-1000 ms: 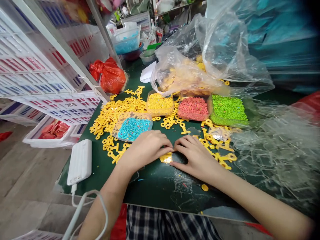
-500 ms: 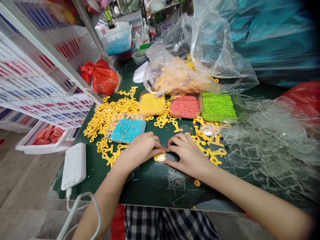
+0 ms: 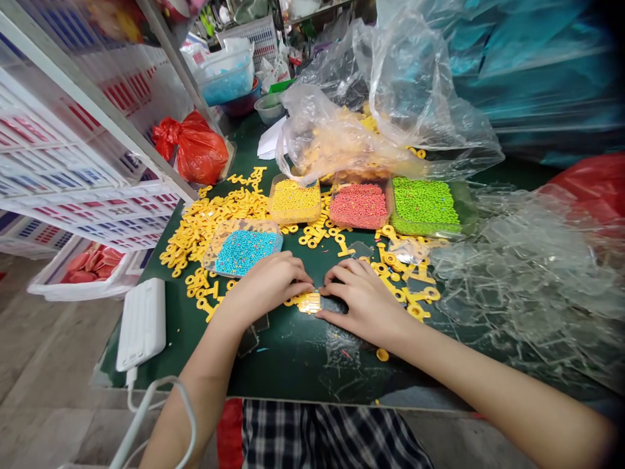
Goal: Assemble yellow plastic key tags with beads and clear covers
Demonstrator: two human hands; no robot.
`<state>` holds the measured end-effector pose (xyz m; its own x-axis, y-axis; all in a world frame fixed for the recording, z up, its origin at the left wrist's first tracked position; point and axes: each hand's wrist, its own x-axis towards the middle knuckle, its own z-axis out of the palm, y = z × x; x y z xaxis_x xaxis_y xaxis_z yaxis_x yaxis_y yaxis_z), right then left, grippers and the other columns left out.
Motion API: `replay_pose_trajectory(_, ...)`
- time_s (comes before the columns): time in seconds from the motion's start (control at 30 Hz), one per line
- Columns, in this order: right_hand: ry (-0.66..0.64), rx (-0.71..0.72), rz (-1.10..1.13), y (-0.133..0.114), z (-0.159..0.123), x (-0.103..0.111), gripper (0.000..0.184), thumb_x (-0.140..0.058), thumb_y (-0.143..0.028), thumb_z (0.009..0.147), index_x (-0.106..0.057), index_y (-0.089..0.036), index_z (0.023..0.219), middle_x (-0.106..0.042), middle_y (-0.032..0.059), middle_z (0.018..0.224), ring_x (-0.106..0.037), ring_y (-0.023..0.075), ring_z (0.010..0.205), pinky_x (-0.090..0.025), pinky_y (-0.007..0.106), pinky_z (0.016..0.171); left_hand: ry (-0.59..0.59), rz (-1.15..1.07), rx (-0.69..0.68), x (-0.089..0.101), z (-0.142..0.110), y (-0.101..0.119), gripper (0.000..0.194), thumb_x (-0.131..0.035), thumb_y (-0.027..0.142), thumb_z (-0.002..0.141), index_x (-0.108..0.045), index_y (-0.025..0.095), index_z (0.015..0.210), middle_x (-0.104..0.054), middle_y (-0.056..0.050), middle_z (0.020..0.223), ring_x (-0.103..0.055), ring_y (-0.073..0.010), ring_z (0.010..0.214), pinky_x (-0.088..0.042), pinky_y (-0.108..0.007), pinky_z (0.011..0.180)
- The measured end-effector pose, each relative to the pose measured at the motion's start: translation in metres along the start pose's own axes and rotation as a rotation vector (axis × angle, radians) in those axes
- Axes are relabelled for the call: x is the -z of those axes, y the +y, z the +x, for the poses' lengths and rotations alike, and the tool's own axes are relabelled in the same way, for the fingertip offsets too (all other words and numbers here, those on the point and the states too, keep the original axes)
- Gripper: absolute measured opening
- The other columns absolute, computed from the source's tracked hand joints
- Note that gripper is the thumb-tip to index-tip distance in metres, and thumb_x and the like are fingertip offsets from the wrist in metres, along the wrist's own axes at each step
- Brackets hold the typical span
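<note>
My left hand (image 3: 266, 286) and my right hand (image 3: 364, 303) lie curled on the green mat (image 3: 297, 365), fingertips meeting at a small ribbed yellow piece (image 3: 309, 301). Both hands seem to pinch it, though my fingers partly hide it. Just above my left hand sits a clear tray of blue beads (image 3: 243, 253). Farther back stand trays of yellow beads (image 3: 294, 202), pink beads (image 3: 359, 206) and green beads (image 3: 424, 206). Loose yellow plastic shapes (image 3: 209, 225) spread around both hands, and a single yellow disc (image 3: 382, 354) lies below my right hand.
A clear plastic bag (image 3: 390, 124) of yellow pieces lies behind the trays. Clear plastic offcuts (image 3: 527, 273) heap on the right. A white power bank (image 3: 141, 324) with a cable sits at the mat's left edge. A red bag (image 3: 198, 150) rests beside white drawers (image 3: 83, 150).
The whole view has drifted left and slightly up. My hands stay around the small yellow piece, and a few more yellow bits show just left of it.
</note>
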<state>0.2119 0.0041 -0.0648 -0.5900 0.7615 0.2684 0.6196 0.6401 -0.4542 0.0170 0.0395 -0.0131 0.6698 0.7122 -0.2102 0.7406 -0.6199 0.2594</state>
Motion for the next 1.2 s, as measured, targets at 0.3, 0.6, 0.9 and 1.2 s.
replay_pose_trajectory(0.3,-0.017,-0.004,-0.003,0.001,-0.001,0.001,0.022,-0.072,-0.04,0.081,-0.071,-0.021,0.092,-0.065,0.0049,0.094,-0.051,0.0238,0.093,-0.04,0.039,0.084,0.001,0.009,-0.019,-0.005,-0.001,0.009,0.025,-0.055,0.034,0.094,-0.075,0.02,0.092,-0.067,-0.004,0.081,-0.053,-0.0183,0.079,-0.038,-0.03,0.069)
replay_pose_trajectory(0.6,0.001,0.003,-0.035,0.002,0.0,0.003,0.024,-0.076,-0.041,0.078,-0.07,-0.019,0.086,-0.066,0.0054,0.094,-0.052,0.0252,0.095,-0.04,0.04,0.084,-0.039,0.076,0.006,-0.001,-0.003,0.023,0.028,-0.05,0.029,0.096,-0.074,0.018,0.087,-0.063,-0.005,0.082,-0.05,-0.0191,0.078,-0.036,-0.031,0.068)
replay_pose_trajectory(0.9,-0.043,0.052,-0.126,0.002,0.0,0.009,0.03,-0.071,-0.047,0.081,-0.071,-0.019,0.092,-0.065,0.0061,0.093,-0.052,0.0268,0.097,-0.039,0.042,0.088,0.354,0.054,0.064,0.018,-0.016,0.003,0.033,-0.044,0.037,0.097,-0.072,0.019,0.09,-0.067,-0.005,0.086,-0.059,-0.0192,0.084,-0.042,-0.031,0.076)
replay_pose_trajectory(1.2,-0.072,0.141,-0.139,0.01,0.006,0.012,0.046,-0.067,-0.056,0.08,-0.067,-0.016,0.104,-0.063,0.0081,0.098,-0.051,0.0266,0.098,-0.036,0.044,0.093,0.372,0.061,0.482,0.032,-0.046,-0.052,0.043,-0.045,0.054,0.091,-0.072,0.021,0.088,-0.073,-0.008,0.091,-0.063,-0.0243,0.081,-0.044,-0.035,0.071)
